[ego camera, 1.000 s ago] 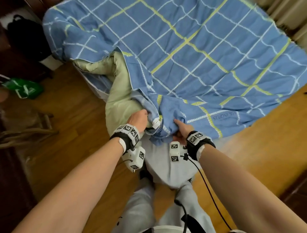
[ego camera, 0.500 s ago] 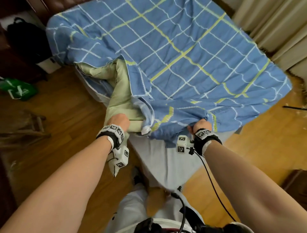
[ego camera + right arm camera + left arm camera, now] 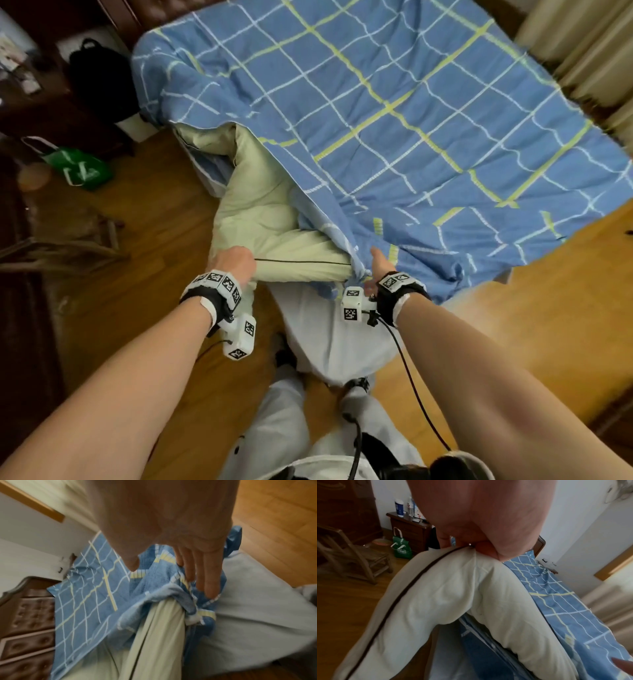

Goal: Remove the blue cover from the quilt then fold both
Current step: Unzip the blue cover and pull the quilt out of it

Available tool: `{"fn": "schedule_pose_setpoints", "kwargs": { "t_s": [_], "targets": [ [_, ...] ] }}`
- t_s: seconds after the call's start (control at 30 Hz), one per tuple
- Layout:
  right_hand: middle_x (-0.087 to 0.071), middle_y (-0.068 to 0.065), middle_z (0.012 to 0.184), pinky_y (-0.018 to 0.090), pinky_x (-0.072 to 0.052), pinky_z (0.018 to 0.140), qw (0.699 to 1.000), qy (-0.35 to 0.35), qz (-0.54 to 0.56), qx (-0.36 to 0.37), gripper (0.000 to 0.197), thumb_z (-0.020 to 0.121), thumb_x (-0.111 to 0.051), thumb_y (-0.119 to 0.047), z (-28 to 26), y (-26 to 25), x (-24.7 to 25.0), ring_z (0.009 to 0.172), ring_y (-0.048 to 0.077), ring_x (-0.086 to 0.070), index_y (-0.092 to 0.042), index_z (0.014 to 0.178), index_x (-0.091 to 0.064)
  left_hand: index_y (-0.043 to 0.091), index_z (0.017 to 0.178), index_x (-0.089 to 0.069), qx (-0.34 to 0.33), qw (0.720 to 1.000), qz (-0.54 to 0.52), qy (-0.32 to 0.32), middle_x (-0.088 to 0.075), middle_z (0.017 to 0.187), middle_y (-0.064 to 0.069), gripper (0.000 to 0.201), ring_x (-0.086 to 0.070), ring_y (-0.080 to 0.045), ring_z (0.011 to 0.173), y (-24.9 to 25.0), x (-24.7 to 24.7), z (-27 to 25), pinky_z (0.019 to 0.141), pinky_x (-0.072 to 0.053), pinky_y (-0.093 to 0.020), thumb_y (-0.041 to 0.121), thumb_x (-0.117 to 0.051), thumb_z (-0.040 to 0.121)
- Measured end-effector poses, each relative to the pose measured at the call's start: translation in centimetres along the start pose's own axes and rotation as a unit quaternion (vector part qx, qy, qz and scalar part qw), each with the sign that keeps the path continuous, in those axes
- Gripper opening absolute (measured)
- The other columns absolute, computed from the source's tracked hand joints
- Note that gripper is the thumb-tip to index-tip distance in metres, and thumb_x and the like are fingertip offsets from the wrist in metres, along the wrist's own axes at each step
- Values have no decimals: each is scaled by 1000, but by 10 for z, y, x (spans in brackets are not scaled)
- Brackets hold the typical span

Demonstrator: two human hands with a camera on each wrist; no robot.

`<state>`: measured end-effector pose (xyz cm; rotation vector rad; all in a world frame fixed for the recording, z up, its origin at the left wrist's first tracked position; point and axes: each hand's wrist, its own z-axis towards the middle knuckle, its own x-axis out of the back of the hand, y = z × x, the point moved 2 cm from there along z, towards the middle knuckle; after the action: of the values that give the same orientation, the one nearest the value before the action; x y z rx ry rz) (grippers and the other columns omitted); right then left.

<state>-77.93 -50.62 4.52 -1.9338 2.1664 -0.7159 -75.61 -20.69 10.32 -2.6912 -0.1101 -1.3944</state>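
Note:
The blue checked cover (image 3: 411,120) lies spread over the bed, bunched at its near open edge (image 3: 163,592). A pale green quilt (image 3: 267,212) with dark piping sticks out of that opening at the bed's near left corner. My left hand (image 3: 246,270) grips the quilt's corner (image 3: 445,595) at the piping, fingers curled round it (image 3: 471,546). My right hand (image 3: 375,270) lies on the bunched cover edge beside the quilt (image 3: 154,628). Its fingers (image 3: 205,581) are straight and rest on the blue cloth, with the thumb held apart.
A pale grey sheet (image 3: 329,335) covers the mattress corner by my legs. A wooden chair (image 3: 68,246), a green bag (image 3: 82,168) and a black bag (image 3: 99,78) stand left of the bed on the wooden floor. A padded headboard (image 3: 29,608) is at the far end and curtains (image 3: 582,51) hang at the right.
My left hand has drawn the quilt corner leftward, so more green quilt shows. My right hand, which gripped the cover edge, now has straight fingers resting on it.

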Motion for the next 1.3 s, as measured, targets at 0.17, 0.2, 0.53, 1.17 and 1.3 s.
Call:
{"fn": "schedule_pose_setpoints", "kwargs": {
  "t_s": [0.17, 0.2, 0.53, 1.17, 1.3],
  "targets": [
    [-67, 19, 102, 31, -55, 60, 993, -67, -99, 14, 56, 95, -49, -50, 19, 14, -44, 84, 32, -68, -4, 126, -57, 9, 95, -59, 1, 998, 25, -53, -63, 106, -15, 30, -51, -27, 80, -33, -19, -14, 70, -42, -34, 3, -30, 93],
    [-65, 19, 115, 30, -57, 63, 996, -59, -60, 13, 52, 97, -53, -41, 21, 14, -49, 97, 32, -68, -5, 134, -51, 12, 93, -58, 17, 998, 13, -52, -63, 106, -14, 27, -52, -27, 80, -37, -19, -14, 70, -41, -33, 6, -32, 93],
    [-70, 24, 109, 48, -58, 85, 992, -83, 29, 92, 51, 77, -81, -18, -17, -55, -19, 90, 34, -70, 8, 117, -63, 25, 134, -41, -237, 967, -85, 38, -50, 133, -2, 62, -54, -27, 120, 124, 4, 25, 94, -47, -43, 42, -66, 80],
    [-69, 13, 80, 36, -56, 64, 978, -167, 56, 110, 30, 102, -49, -27, 31, -84, 75, 69, 25, -69, 0, 96, -60, 20, 115, -56, -98, 983, -26, 153, -64, 113, -5, 26, -64, -34, 97, 241, 23, 5, 76, -48, -39, 16, -55, 90],
    [-68, 24, 77, 45, -58, 57, 982, -149, 67, 91, 39, 103, -38, -25, 26, -87, 82, 64, 37, -70, 11, 102, -54, 24, 117, -58, -80, 986, 26, 144, -67, 110, -3, 28, -65, -33, 95, 253, 40, -14, 74, -49, -37, 21, -57, 88]
  ]
}}
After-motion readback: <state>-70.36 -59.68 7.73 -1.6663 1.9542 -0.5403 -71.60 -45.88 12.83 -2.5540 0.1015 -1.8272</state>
